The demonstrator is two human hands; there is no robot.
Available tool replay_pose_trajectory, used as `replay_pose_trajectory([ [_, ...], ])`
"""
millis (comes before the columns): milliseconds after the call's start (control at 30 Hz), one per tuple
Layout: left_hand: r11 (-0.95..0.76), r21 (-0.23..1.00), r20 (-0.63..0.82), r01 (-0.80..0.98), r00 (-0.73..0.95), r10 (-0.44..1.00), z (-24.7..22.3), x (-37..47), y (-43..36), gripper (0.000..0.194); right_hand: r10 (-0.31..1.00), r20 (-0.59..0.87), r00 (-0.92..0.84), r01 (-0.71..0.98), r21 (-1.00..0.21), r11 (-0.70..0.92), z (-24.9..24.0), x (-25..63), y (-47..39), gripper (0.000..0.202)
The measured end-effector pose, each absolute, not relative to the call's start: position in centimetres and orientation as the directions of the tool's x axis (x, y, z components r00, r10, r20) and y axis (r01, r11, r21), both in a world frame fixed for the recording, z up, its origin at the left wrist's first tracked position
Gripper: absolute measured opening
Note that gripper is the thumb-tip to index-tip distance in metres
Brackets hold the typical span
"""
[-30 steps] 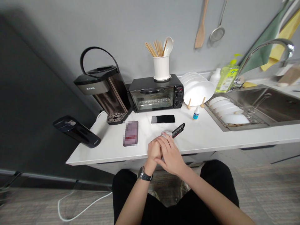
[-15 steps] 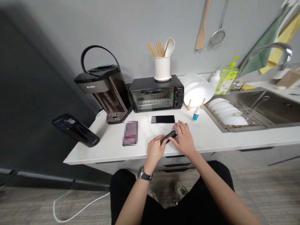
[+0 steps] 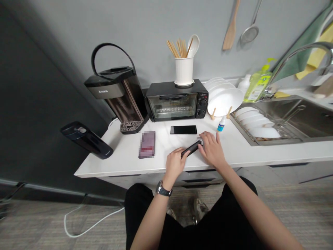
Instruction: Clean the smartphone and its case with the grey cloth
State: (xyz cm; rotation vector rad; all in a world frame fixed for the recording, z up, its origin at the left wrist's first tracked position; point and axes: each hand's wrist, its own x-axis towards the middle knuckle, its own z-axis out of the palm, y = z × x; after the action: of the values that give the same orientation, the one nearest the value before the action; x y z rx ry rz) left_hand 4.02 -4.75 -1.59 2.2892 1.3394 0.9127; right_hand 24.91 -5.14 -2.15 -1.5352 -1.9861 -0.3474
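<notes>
My left hand [image 3: 174, 162] is wrapped round the near end of a black-handled tool [image 3: 191, 148], thumb along the handle. The tool slants up to the right just above the white countertop [image 3: 161, 165]. At its far end a bit of shiny metal shows, and the rest of that end is covered by my right hand [image 3: 212, 148]. The right fingers are closed about that metal part, so its kind cannot be made out. Beyond the hands lies a black smartphone [image 3: 183, 130], flat on the counter. A small white bottle with a blue label [image 3: 221, 124] stands beyond my right hand.
At the back are a toaster oven [image 3: 177, 104] with a utensil pot [image 3: 184, 71] on top, and a water dispenser [image 3: 127, 100]. A dark flask [image 3: 87, 140] and a blurred purple item [image 3: 147, 144] are at left. Racked plates [image 3: 225, 101] and a sink [image 3: 307, 118] are at right.
My right hand has slid along the tool toward its metal end, leaving more of the black handle bare. My left hand keeps its hold. The whole view has shifted slightly.
</notes>
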Motion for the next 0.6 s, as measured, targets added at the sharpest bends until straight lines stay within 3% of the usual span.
replay_pose_trajectory([
  [100,-0.478,0.583,0.351,0.657,0.327,0.877,-1.5,4.1,-4.8,0.034,0.777,0.630,0.004,0.951,-0.243,0.193,-2.6,25.0,-4.7,0.045],
  [233,-0.487,0.597,0.359,0.638,0.331,0.873,-1.5,4.0,-4.8,0.032,0.765,0.641,0.062,0.917,-0.339,0.211,-2.9,21.4,-6.0,0.055],
  [467,-0.416,0.534,0.263,0.736,0.323,0.909,-2.2,3.8,-4.2,0.022,0.730,0.570,-0.377,0.765,-0.253,0.593,-2.3,17.1,-9.4,0.060],
  [600,-0.470,0.535,0.297,0.702,0.365,0.882,-2.0,3.9,-4.4,0.024,0.732,0.538,-0.418,0.808,-0.149,0.571,-1.9,20.6,-8.3,0.057],
])
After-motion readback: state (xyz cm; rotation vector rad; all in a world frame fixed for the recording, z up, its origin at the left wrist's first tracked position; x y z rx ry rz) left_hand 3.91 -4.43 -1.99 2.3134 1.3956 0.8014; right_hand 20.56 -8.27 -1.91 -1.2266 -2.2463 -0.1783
